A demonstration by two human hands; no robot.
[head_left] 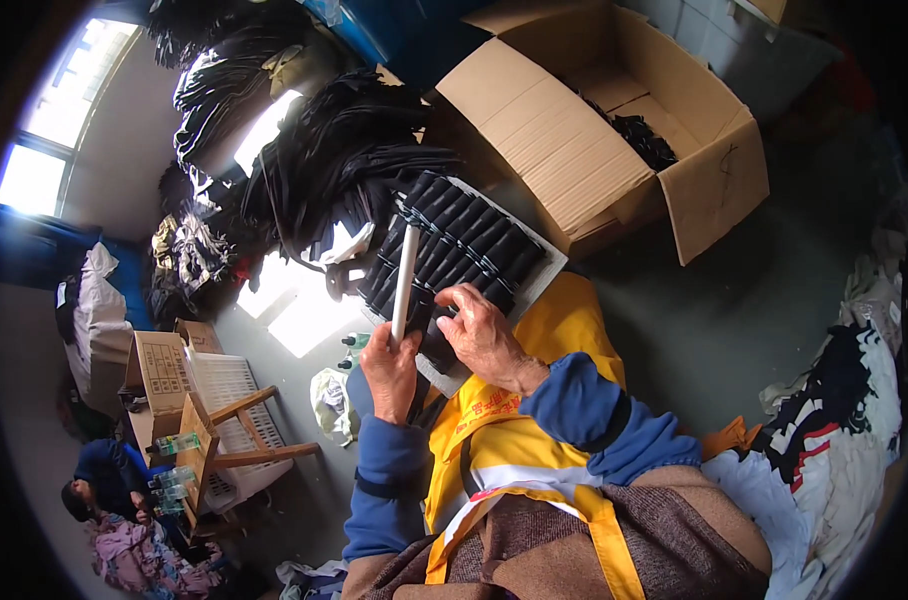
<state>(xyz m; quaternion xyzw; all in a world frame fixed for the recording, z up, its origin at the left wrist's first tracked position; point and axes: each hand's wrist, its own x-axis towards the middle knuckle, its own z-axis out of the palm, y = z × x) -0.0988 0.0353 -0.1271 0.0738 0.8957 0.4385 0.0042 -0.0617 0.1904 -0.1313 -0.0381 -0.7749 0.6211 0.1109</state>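
Left hand (389, 368): closed round a slim, white, cylindrical rod (405, 285). Right hand (484, 338): fingers curled beside a short, black, fabric-like piece (422, 308) next to the rod; whether it is pinched cannot be told. Just beyond the hands: slim, black, tubular bundles (454, 232), laid side by side in rows on a flat, pale grey board (551, 268); judged done. Farther out, to the left: a large heap of long, loose, black strips (324, 175), judged left to be worked. To the right: an open, brown cardboard box (559, 130), in which some black pieces (642, 140) are held.
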